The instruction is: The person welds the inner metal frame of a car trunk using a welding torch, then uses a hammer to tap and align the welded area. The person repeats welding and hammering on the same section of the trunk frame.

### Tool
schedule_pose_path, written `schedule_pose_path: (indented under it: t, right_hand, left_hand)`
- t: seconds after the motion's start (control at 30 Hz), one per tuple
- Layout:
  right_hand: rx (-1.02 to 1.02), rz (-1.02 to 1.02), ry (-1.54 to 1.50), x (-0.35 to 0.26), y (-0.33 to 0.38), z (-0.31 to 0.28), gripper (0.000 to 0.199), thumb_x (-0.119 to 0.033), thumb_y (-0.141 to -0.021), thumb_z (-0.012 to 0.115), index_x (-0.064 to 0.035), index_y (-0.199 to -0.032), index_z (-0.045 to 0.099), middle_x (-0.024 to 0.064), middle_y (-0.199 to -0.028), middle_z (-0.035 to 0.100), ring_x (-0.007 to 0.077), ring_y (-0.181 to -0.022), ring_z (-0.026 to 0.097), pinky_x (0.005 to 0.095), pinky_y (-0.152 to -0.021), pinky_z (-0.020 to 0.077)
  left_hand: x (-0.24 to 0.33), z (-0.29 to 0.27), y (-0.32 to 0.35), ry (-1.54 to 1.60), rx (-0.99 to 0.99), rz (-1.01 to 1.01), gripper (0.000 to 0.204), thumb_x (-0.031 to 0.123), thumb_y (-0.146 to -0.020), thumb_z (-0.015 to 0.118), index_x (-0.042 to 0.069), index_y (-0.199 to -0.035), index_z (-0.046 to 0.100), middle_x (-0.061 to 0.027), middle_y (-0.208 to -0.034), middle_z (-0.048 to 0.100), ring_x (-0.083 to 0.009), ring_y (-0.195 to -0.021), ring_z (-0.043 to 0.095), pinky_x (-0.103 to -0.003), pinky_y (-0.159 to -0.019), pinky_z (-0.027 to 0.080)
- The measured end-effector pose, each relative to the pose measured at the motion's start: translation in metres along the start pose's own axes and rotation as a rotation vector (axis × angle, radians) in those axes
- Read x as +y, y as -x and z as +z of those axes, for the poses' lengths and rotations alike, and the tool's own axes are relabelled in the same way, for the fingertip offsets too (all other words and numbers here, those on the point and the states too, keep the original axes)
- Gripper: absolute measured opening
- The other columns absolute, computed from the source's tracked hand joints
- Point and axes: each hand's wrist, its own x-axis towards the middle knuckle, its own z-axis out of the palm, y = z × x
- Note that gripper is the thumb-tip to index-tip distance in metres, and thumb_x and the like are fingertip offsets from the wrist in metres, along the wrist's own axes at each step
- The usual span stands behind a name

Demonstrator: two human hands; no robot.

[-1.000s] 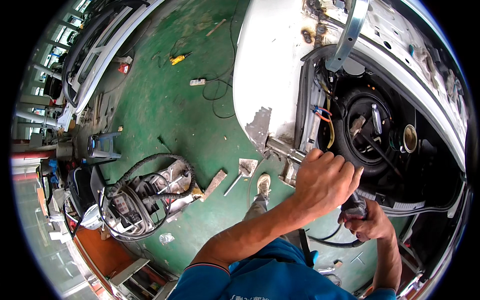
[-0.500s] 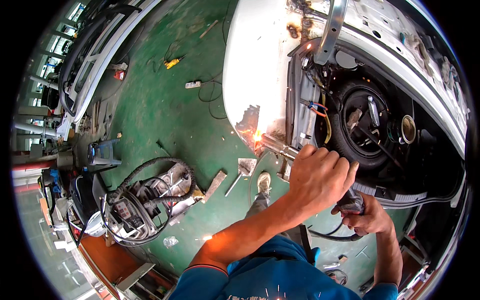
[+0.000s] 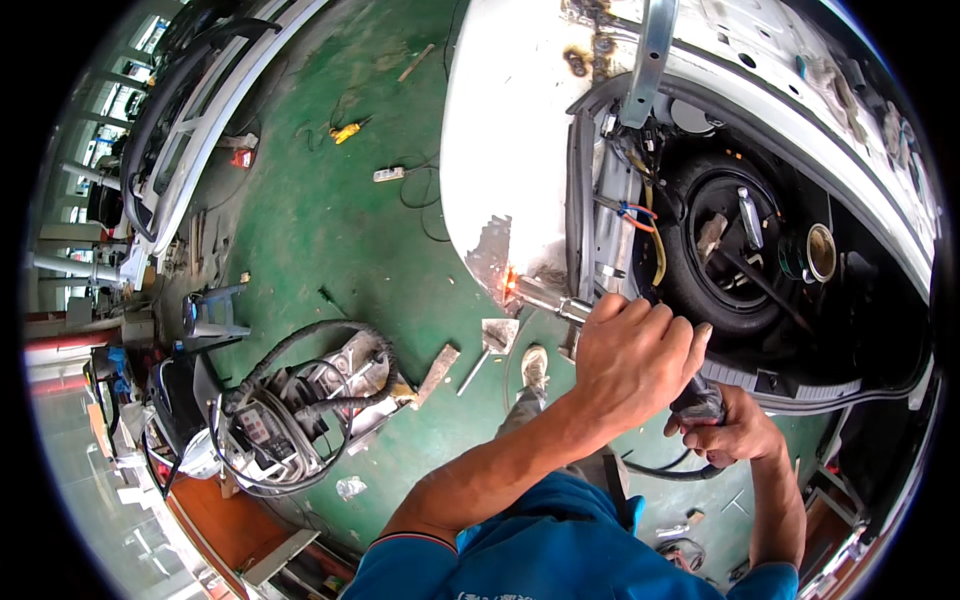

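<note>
Nearby, spare tyre (image 3: 735, 250), welding machine (image 3: 290, 410), cables (image 3: 300, 345)

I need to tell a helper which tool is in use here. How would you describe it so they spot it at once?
Start at the white car body panel beside the open spare-wheel well. At its bare-metal lower corner, the metal-barrelled gun tool is gripped by the left hand and the right hand. Only it has an orange glow at its tip.

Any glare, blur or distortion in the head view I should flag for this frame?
Head view: strong fisheye bending, black corners; the white car panel is overexposed in daylight; a small orange glow at the tool tip; left hand and right hand are sharp; the rim is soft.
</note>
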Motion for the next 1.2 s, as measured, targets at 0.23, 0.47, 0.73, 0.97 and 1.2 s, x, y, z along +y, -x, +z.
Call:
schedule_pose_path:
  t: [0.23, 0.47, 0.73, 0.97, 1.2]
  right_hand:
    - [0.005, -0.014, -0.016, 0.013, -0.008, -0.005, 0.04, -0.005, -0.077, 0.082, 0.0018, -0.113, 0.066, 0.0056, -0.091, 0.074, 0.0093, -0.061, 0.061, 0.0236, -0.046, 0.047]
    - [-0.015, -0.019, -0.102, 0.014, -0.013, -0.002, 0.035, -0.002, -0.075, 0.081, 0.0046, -0.107, 0.069, 0.0107, -0.09, 0.074, 0.0119, -0.063, 0.063, 0.027, -0.055, 0.0529]
    - [-0.015, -0.022, -0.15, 0.022, -0.014, -0.005, 0.033, 0.002, -0.072, 0.078, 0.0048, -0.103, 0.066, 0.0146, -0.088, 0.073, 0.0148, -0.062, 0.063, 0.0296, -0.054, 0.0522]
    - [-0.016, -0.037, -0.151, 0.02, -0.016, -0.002, 0.032, 0.002, -0.07, 0.077, 0.0066, -0.1, 0.067, 0.0169, -0.091, 0.074, 0.0143, -0.06, 0.064, 0.0284, -0.054, 0.0526]
    - [-0.034, -0.035, -0.21, 0.02, -0.016, -0.004, 0.032, 0.003, -0.071, 0.076, 0.0069, -0.101, 0.066, 0.02, -0.089, 0.073, 0.0167, -0.059, 0.064, 0.0299, -0.053, 0.0531]
  left_hand:
    - [-0.004, 0.004, 0.002, 0.001, 0.022, -0.019, 0.032, 0.021, -0.082, 0.078, 0.012, -0.06, 0.057, -0.002, -0.056, 0.053, -0.0202, -0.055, 0.053, -0.036, -0.062, 0.037]
    - [-0.006, 0.003, 0.004, -0.015, 0.049, -0.036, 0.032, 0.021, -0.081, 0.078, 0.012, -0.059, 0.057, -0.0018, -0.055, 0.051, -0.0197, -0.055, 0.052, -0.035, -0.062, 0.036]
    - [-0.007, 0.006, 0.005, -0.002, 0.053, -0.045, 0.03, 0.021, -0.083, 0.075, 0.011, -0.06, 0.058, -0.0033, -0.057, 0.052, -0.0211, -0.057, 0.053, -0.037, -0.063, 0.036]
    - [-0.007, 0.006, 0.006, 0.001, 0.039, -0.066, 0.031, 0.023, -0.083, 0.075, 0.01, -0.061, 0.059, -0.003, -0.058, 0.052, -0.0208, -0.059, 0.053, -0.037, -0.064, 0.036]
    - [-0.007, 0.009, 0.005, -0.024, 0.011, -0.095, 0.031, 0.025, -0.083, 0.075, 0.011, -0.059, 0.061, -0.0033, -0.057, 0.054, -0.0209, -0.058, 0.055, -0.038, -0.065, 0.037]
